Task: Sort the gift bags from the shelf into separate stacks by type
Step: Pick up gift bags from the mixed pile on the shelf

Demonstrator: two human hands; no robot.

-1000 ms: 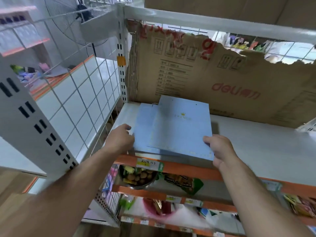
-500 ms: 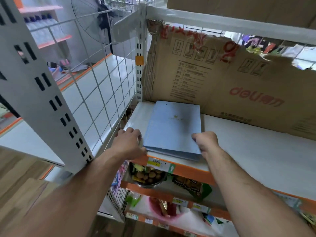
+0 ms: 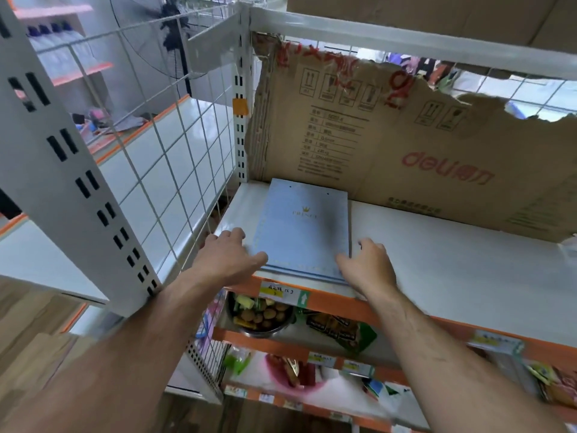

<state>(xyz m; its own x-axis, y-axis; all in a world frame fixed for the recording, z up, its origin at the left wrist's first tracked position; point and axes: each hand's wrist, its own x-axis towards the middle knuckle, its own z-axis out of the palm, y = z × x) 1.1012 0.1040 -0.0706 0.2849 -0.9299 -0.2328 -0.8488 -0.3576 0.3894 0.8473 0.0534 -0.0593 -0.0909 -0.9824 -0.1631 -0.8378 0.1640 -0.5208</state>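
Note:
A neat stack of flat light-blue gift bags with a small gold crown print lies on the white shelf, near its left end and reaching to the front edge. My left hand rests on the shelf against the stack's left side, thumb stretched to the front left corner. On the other side, my right hand lies against the right edge with its thumb on the front right corner. Neither hand lifts the stack.
A torn brown cardboard sheet stands against the back of the shelf. A white wire grid panel closes the left side. Below the orange shelf lip sit a bowl of snacks and packets.
One second ago the blue bags lay skewed and offset; now they are squared into one aligned stack. Both hands slid along its sides and have loosened at the front corners.

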